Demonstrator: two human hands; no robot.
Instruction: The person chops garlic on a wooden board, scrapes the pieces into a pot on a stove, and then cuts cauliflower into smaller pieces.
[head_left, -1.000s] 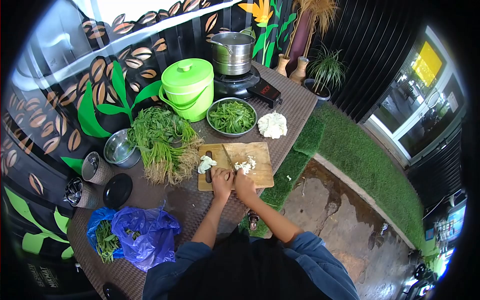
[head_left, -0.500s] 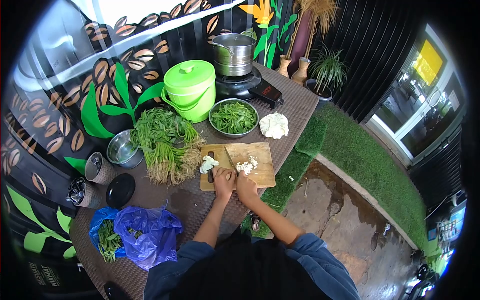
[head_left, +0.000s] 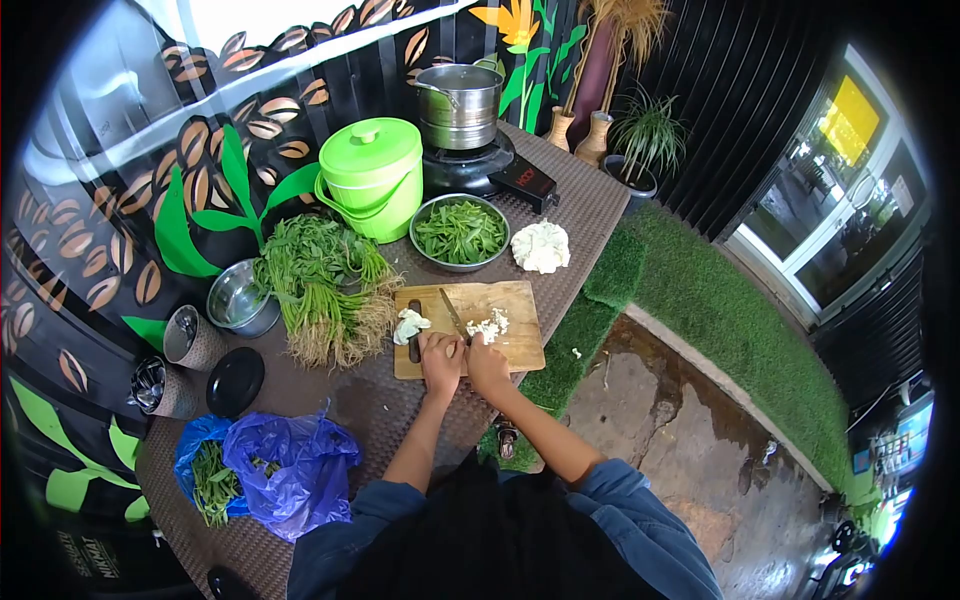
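My right hand (head_left: 488,368) is closed around the handle of a knife (head_left: 453,312), whose blade points away from me over the wooden cutting board (head_left: 520,352). Close beside it, my left hand (head_left: 440,366) rests on the board with its fingers curled; anything under them is hidden. Small white chopped cauliflower bits (head_left: 492,325) lie to the right of the blade. A larger pale cauliflower piece (head_left: 410,326) sits at the board's left, by the dark handle slot. Beyond the board is a white cauliflower head (head_left: 541,247).
Leafy greens with roots (head_left: 335,300) lie left of the board. Behind stand a bowl of cut greens (head_left: 460,232), a green lidded bucket (head_left: 372,180) and a steel pot (head_left: 460,105) on a stove. Blue plastic bags (head_left: 290,470) occupy the near left. The table edge (head_left: 590,262) runs along the right.
The whole scene has shifted slightly left in view. Both hands and the knife keep nearly the same place over the board, with the blade's flat showing a little more.
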